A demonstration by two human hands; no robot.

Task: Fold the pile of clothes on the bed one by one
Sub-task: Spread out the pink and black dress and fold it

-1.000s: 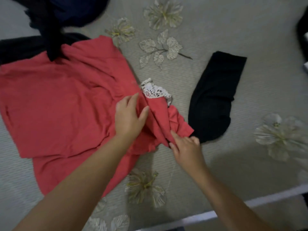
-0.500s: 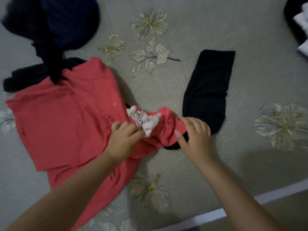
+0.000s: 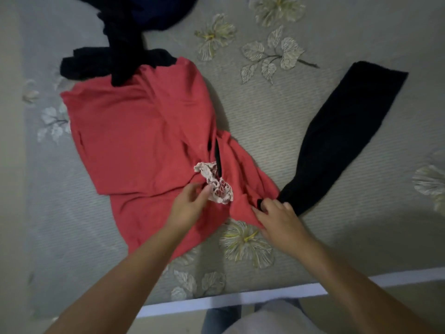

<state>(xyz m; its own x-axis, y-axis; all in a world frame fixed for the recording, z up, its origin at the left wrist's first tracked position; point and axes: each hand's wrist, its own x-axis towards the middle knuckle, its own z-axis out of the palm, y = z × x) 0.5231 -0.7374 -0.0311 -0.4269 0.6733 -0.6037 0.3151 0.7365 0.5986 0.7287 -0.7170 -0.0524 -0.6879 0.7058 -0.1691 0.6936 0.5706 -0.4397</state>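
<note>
So the red top (image 3: 134, 141) is mid-fold, spread on the bed (image 3: 277, 121) from about 9 o'clock to center, with a dark pile (image 3: 115, 56) at 11. Left hand (image 3: 190, 206) has fingers loosely curled at the lace trim (image 3: 216, 184); looks like pinching, can't quite tell. Right hand (image 3: 277, 215) at 5 o'clock grips the bunched red edge, touching a black piece (image 3: 342, 133) at 3. Next I'd guess: flatten that bunch, then fold over. No containers anywhere.

Red top (image 3: 144, 141) flatter now — lace (image 3: 216, 184) pulled onto it; black strap (image 3: 218, 157) showing.
</note>
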